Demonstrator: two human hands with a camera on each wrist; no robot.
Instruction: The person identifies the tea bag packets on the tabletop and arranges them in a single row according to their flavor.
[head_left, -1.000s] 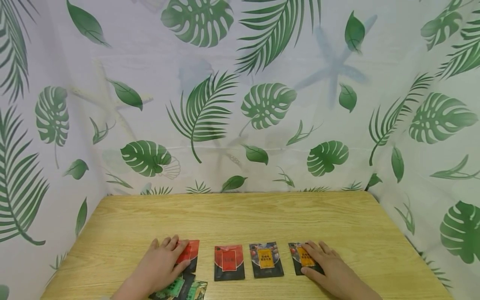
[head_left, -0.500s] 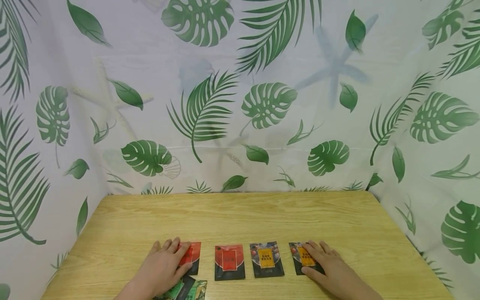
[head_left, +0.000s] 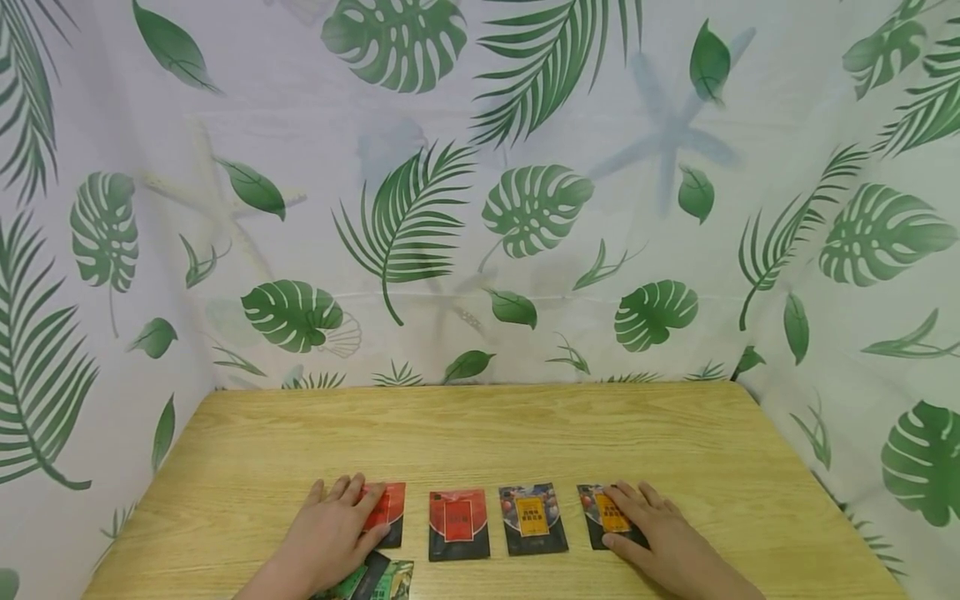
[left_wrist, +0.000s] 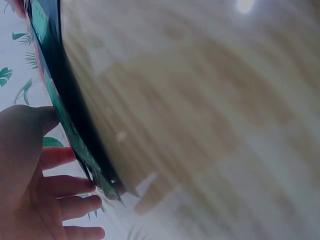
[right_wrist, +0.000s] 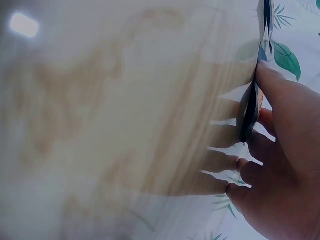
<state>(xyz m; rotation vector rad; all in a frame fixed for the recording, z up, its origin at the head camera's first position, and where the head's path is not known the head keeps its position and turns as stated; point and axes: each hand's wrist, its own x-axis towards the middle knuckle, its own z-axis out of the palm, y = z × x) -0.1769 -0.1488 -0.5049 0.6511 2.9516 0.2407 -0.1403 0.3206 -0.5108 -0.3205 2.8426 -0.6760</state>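
Observation:
My left hand (head_left: 330, 533) rests on a red-and-black sachet (head_left: 390, 508) on the table, fingers fairly straight and covering its left part. Under and in front of that hand lie overlapping green-and-black sachets (head_left: 393, 581), partly hidden. In the left wrist view, the thumb and fingertips of the left hand (left_wrist: 30, 170) touch the thin edges of the sachets. My right hand (head_left: 663, 533) lies over the right side of a dark sachet with an orange label (head_left: 594, 517). The right wrist view has the right hand (right_wrist: 285, 150) with its thumb on that sachet's edge and fingertips down on the tabletop.
Between the hands, another red-and-black sachet (head_left: 458, 525) and another orange-labelled sachet (head_left: 533, 518) lie side by side, apart. The wooden table (head_left: 480, 425) ends at a leaf-printed cloth backdrop (head_left: 450, 350), which also closes in both sides.
My left hand has slid slightly to the right, and the red-and-black sachet under it has shifted right too. Less of the green sachets shows beneath. The right hand has stayed put.

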